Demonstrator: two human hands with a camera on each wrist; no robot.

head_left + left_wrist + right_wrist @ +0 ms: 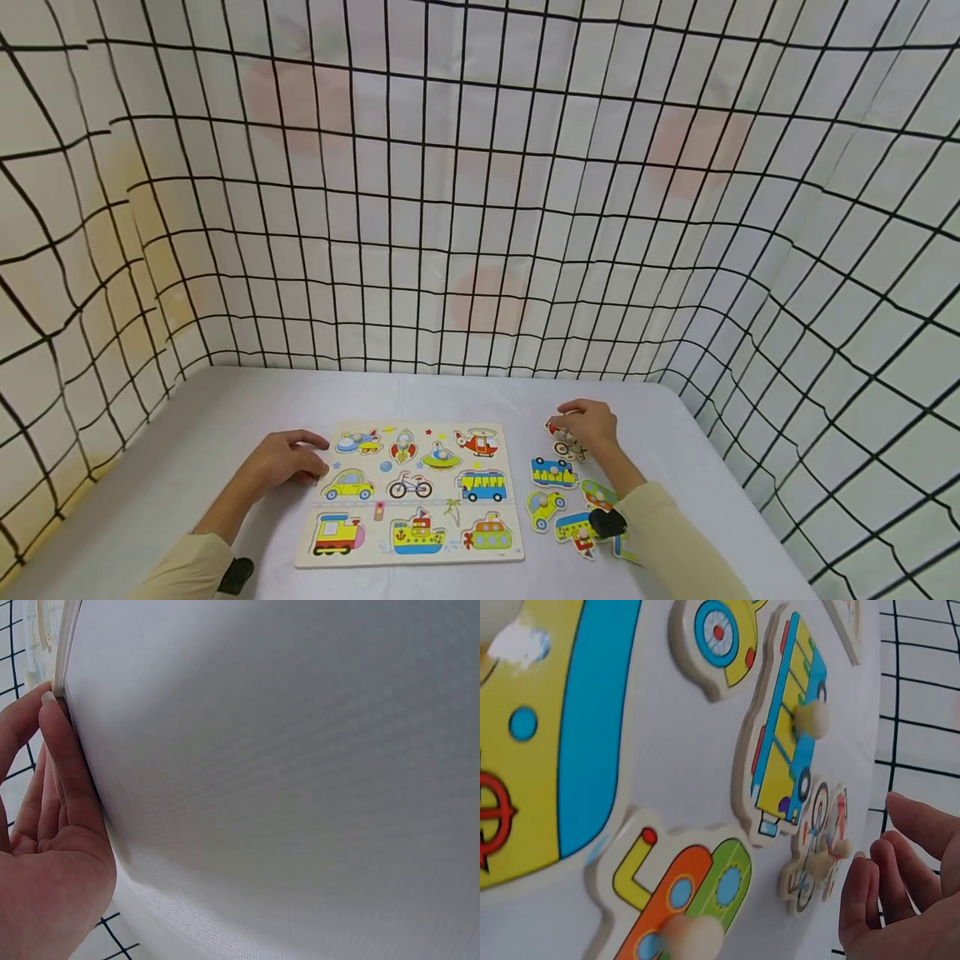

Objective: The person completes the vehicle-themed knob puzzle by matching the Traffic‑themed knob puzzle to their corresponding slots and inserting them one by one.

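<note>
My left hand [283, 458] rests by the upper left edge of a wooden vehicle puzzle board [384, 546], its fingertips touching that edge. In the left wrist view, the thumb and a finger [71, 757] meet the board's side. Over at the right, my right hand [592, 425] hovers at a bicycle piece [567, 451] and a red helicopter piece [552, 428]. The right wrist view shows its fingertips close to the wooden knob of the helicopter piece [841, 814], apparently apart from it. The hand partly hides both pieces in the head view.
Right of the board lie a bus piece [553, 472], a yellow car piece [545, 510], a submarine piece [597, 493] and a ship piece [576, 529]. My right sleeve partly covers another piece [624, 550]. Black-gridded white walls [450, 250] surround the white table [247, 400].
</note>
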